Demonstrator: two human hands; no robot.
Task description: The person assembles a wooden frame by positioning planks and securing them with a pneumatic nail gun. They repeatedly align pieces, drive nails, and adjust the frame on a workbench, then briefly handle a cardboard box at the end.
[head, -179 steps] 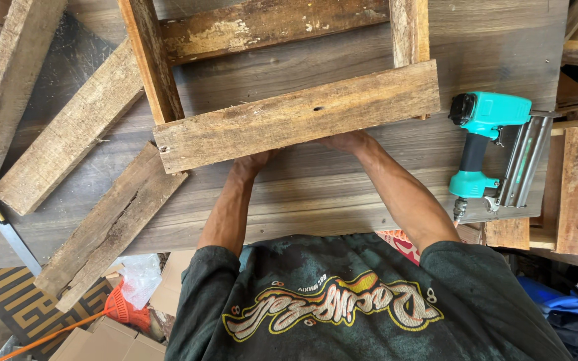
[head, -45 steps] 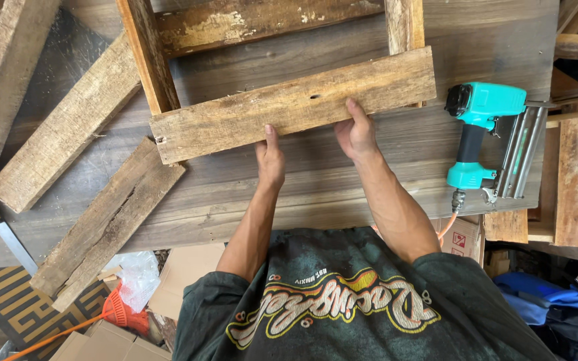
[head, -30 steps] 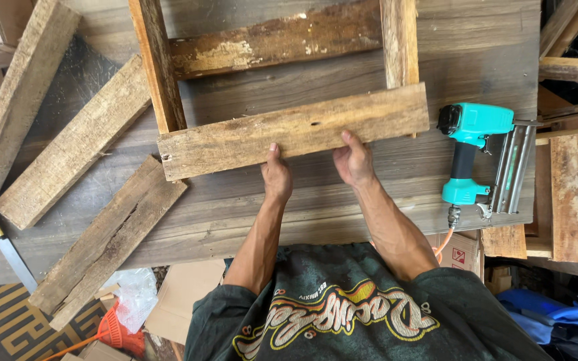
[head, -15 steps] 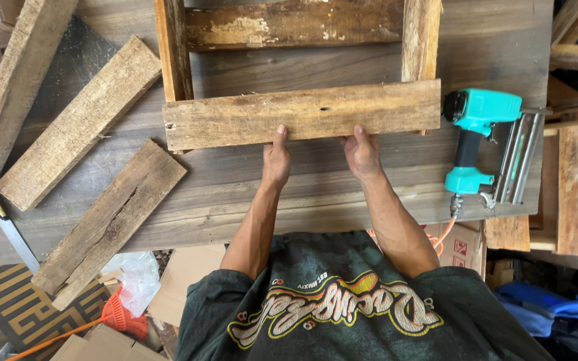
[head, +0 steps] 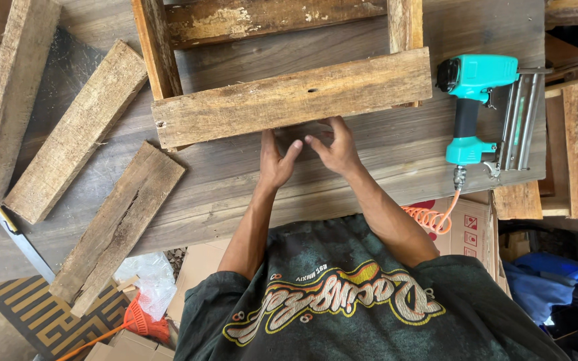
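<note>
- Far left: a long weathered plank (head: 9, 100) lies on the grey wooden tabletop (head: 249, 194), running steeply from top to lower left.
- Next to it, two shorter rough boards lie tilted the same way: an upper board (head: 78, 130) and a lower board (head: 118, 224), the lower one reaching past the tabletop's near edge.
- Below that edge: a patterned mat (head: 28, 314), clear plastic wrap (head: 145, 281) and an orange plastic piece (head: 147, 322) on the floor.
- Centre: a rough crosspiece board (head: 289, 97) lies across two upright slats, left slat (head: 157, 47) and right slat (head: 404, 23); a paint-flecked rail (head: 269, 20) joins the slats further up. Crosspiece slightly tilted, right end higher.
- Left hand (head: 275, 160): flat on the tabletop just below the crosspiece, fingers loose and open, grasping nothing; fingertips at or just short of the board's near edge, contact not certain.
- Right hand (head: 332, 147): beside the left, fingers spread and bent, empty; fingertips close to the same edge.
- Right: a teal nail gun (head: 479, 107) rests on the tabletop, well apart from the hands, with a coiled orange hose (head: 429, 217) hanging from it over a cardboard box (head: 469, 224).
</note>
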